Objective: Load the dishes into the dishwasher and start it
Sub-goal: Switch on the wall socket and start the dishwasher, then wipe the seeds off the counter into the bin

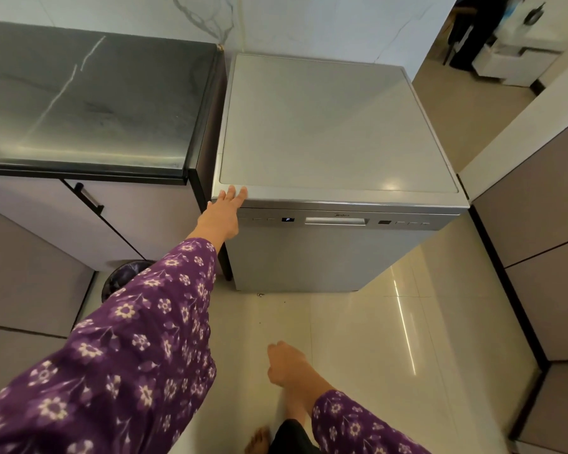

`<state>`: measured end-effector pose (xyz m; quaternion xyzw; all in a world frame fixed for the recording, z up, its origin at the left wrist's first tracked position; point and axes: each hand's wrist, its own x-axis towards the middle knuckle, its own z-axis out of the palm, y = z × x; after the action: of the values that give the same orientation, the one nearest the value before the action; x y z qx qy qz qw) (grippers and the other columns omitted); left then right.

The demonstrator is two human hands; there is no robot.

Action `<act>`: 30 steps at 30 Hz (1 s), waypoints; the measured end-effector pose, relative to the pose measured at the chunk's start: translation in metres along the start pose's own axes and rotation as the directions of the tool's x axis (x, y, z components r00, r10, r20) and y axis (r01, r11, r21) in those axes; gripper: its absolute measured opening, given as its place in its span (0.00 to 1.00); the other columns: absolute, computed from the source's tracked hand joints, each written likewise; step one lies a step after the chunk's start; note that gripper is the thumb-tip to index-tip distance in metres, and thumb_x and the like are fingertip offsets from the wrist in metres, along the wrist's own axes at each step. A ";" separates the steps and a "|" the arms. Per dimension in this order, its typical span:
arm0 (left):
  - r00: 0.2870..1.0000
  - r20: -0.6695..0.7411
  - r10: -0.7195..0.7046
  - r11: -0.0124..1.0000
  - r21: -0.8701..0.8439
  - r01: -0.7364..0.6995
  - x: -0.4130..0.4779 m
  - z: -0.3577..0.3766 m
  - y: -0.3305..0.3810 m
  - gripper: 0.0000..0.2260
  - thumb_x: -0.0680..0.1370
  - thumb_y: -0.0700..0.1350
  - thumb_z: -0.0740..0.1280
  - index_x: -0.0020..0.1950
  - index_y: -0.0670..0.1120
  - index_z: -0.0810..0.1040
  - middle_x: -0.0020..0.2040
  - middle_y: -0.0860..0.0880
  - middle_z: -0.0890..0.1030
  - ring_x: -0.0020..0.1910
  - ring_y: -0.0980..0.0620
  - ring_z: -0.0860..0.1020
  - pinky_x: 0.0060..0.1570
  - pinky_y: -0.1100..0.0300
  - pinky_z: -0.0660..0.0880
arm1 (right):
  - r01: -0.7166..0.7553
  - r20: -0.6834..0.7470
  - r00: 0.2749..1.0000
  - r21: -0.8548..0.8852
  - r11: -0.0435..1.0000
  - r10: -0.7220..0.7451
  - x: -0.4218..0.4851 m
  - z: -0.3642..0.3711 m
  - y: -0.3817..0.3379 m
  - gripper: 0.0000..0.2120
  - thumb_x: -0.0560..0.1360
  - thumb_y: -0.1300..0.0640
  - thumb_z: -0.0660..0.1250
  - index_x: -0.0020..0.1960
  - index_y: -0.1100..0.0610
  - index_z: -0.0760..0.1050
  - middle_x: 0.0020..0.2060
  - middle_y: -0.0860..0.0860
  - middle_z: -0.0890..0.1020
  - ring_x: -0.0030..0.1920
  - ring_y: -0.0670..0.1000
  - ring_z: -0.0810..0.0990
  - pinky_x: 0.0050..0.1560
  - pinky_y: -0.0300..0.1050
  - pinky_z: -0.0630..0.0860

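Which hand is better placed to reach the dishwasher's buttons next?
Left, probably. The left hand touches the dishwasher at its top front corner, just above the control panel; the right hand hangs low, away from it.

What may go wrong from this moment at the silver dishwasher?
The left hand touches the top corner of the silver dishwasher, beside the panel buttons and lit display; it might press one unintentionally. The door is shut and the recessed handle sits further right, so pulling here may slip.
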<state>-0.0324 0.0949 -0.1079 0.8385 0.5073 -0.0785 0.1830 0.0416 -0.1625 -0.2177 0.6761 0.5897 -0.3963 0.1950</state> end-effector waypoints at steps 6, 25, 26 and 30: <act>0.999 0.035 -0.038 0.997 0.067 0.035 0.000 -0.011 0.009 0.39 0.76 0.29 0.59 0.79 0.51 0.44 0.79 0.45 0.46 0.77 0.43 0.50 0.74 0.46 0.55 | -0.039 0.072 0.996 -0.058 0.998 0.043 -0.016 0.012 0.009 0.16 0.77 0.63 0.61 0.65 0.63 0.69 0.60 0.58 0.73 0.58 0.58 0.77 0.56 0.48 0.75; 0.963 -0.108 -0.245 0.936 -0.287 0.206 -0.094 -0.073 -0.012 0.09 0.78 0.43 0.63 0.55 0.44 0.79 0.54 0.45 0.79 0.52 0.46 0.78 0.55 0.52 0.76 | 0.232 -0.385 0.878 -0.177 0.956 -0.284 -0.013 -0.160 -0.012 0.15 0.79 0.58 0.56 0.63 0.61 0.68 0.64 0.56 0.66 0.62 0.57 0.71 0.59 0.51 0.72; 0.957 -0.131 -0.260 0.930 -0.302 0.212 -0.100 -0.077 -0.022 0.09 0.78 0.44 0.63 0.55 0.44 0.79 0.54 0.46 0.79 0.51 0.47 0.78 0.55 0.52 0.76 | 0.273 -0.409 0.852 -0.185 0.944 -0.326 -0.010 -0.169 -0.022 0.14 0.79 0.58 0.57 0.63 0.60 0.69 0.64 0.56 0.67 0.62 0.57 0.71 0.59 0.49 0.71; 0.905 -0.195 -0.377 0.890 -0.347 0.296 -0.130 -0.096 -0.079 0.11 0.79 0.45 0.61 0.55 0.41 0.79 0.54 0.44 0.79 0.52 0.46 0.78 0.54 0.51 0.77 | 0.417 -0.483 0.733 -0.236 0.878 -0.478 0.005 -0.201 -0.075 0.15 0.78 0.59 0.57 0.63 0.60 0.71 0.65 0.53 0.67 0.63 0.54 0.69 0.61 0.44 0.70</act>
<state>-0.1684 0.0582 0.0034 0.7007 0.6713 0.0802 0.2281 0.0313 0.0049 -0.0831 0.5840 0.7865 -0.1970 -0.0385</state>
